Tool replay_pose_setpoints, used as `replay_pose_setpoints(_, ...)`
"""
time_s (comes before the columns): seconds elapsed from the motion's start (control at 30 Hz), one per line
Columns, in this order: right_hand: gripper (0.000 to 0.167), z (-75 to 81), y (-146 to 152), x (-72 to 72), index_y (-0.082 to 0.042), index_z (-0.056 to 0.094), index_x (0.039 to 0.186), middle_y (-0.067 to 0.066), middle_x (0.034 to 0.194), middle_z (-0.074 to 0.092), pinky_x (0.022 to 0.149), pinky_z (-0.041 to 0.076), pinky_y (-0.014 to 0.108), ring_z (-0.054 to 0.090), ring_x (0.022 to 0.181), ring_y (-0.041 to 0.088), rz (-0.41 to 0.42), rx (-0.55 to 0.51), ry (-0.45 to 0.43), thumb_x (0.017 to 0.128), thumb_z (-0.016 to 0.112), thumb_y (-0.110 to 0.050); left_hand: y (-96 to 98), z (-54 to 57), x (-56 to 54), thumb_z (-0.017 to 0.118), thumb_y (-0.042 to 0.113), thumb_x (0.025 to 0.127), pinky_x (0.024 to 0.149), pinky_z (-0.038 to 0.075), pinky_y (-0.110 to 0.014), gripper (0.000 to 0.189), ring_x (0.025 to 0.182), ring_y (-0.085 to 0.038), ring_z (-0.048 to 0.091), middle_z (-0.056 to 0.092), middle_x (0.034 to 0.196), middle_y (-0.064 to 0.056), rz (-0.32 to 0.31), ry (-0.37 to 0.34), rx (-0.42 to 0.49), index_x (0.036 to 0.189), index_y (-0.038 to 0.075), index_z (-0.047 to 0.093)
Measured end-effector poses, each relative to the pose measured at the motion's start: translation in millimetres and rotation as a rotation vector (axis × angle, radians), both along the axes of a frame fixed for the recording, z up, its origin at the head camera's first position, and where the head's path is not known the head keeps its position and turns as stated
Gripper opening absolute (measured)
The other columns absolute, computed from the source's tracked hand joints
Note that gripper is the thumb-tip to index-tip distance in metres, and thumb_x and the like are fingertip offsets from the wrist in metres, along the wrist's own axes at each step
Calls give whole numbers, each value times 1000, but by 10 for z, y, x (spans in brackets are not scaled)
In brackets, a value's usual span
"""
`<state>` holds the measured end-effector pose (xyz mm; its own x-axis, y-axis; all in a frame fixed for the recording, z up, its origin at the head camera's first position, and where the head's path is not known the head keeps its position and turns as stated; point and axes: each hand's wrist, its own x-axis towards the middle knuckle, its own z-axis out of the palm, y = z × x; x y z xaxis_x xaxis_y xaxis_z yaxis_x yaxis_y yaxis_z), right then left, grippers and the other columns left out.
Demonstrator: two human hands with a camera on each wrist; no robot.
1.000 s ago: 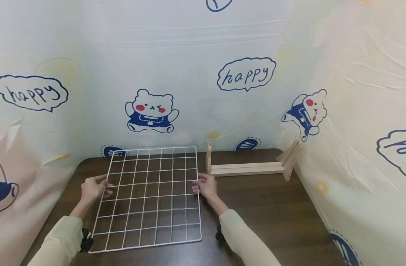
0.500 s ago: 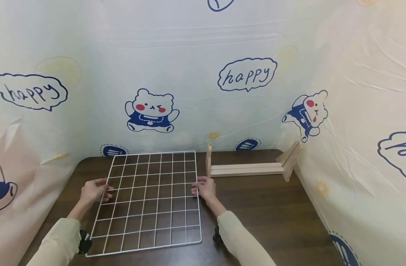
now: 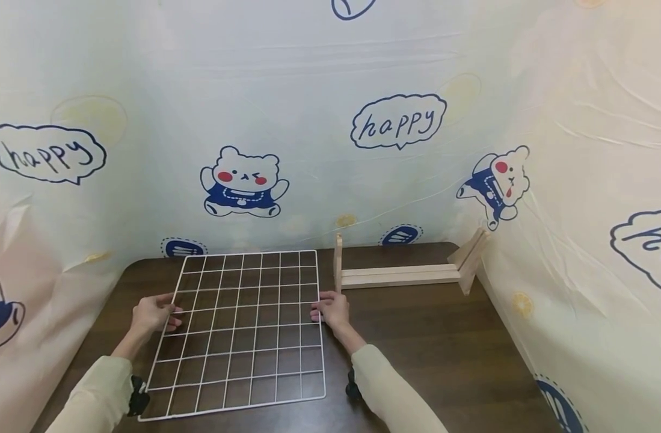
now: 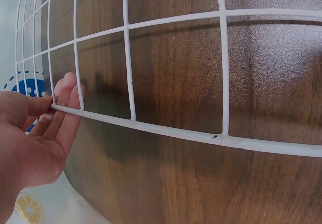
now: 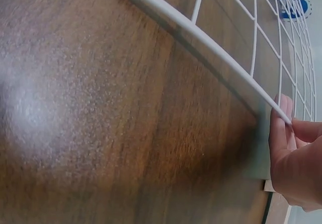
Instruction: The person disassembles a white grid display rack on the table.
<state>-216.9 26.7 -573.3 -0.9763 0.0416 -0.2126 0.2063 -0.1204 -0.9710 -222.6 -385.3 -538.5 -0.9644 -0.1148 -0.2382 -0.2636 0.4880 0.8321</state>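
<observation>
A white wire grid panel [image 3: 242,329] lies low over the dark wooden table, its far edge close to the back curtain. My left hand [image 3: 152,314] pinches the panel's left edge wire between thumb and fingers, with fingertips under the mesh. On the opposite side my right hand [image 3: 332,311] pinches the right edge wire in the same manner. In the left wrist view, the left hand [image 4: 40,133] has its thumb on top of the wire. The right wrist view shows the right hand [image 5: 297,151] around the edge, with the panel's shadow on the wood beneath.
A pale wooden stand [image 3: 400,276] with upright side pieces sits at the table's back right, just beyond my right hand. Printed curtains [image 3: 308,120] enclose the back and sides. Dark wooden tabletop [image 3: 433,355] stretches to the right.
The panel's far edge has come down and slightly toward me, so the panel lies flatter and lower. Both hands have moved down slightly with it, keeping their grip.
</observation>
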Motion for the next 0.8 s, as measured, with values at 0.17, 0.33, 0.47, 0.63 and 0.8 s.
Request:
replay_pose_setpoints(0.17, 35, -2, -21, -15, 21, 51, 119, 35, 91, 65, 63, 59, 39, 69, 68, 39, 3, 38, 18, 84, 57, 19, -1, -13, 24, 39, -8, 95, 58, 59, -40, 46, 62, -30, 70, 68, 89, -29, 7, 11, -21, 137, -24, 27)
replay_pose_setpoints(0.33, 35, -34, -43, -57, 21, 52, 116, 32, 86, 66, 60, 59, 38, 69, 65, 38, 16, 105, 57, 82, 60, 20, -11, -66, 15, 40, -8, 93, 54, 59, -39, 46, 59, -29, 69, 68, 84, -27, -10, 51, -68, 134, -25, 29)
replay_pose_setpoints(0.47, 33, -90, -60, -68, 21, 53, 113, 33, 84, 65, 58, 59, 37, 69, 64, 39, 31, 124, 93, 80, 59, 22, -5, -98, 2, 40, -5, 91, 51, 58, -38, 46, 57, -27, 68, 69, 79, -22, 7, 64, -174, 133, -23, 34)
replay_pose_setpoints(0.63, 32, -105, -58, -66, 22, 54, 112, 33, 82, 65, 54, 59, 36, 68, 60, 39, 48, 197, 141, 80, 61, 22, 53, -110, 12, 40, -3, 90, 48, 57, -34, 45, 55, -24, 67, 69, 76, -18, 30, 84, -288, 131, -20, 41)
replay_pose_setpoints(0.8, 29, -91, -52, -60, 22, 55, 109, 33, 81, 65, 51, 58, 38, 66, 59, 42, 46, 269, 158, 81, 61, 21, 124, -92, 50, 43, -2, 90, 47, 53, -30, 39, 51, -21, 66, 69, 73, -16, 21, 123, -391, 125, -17, 49)
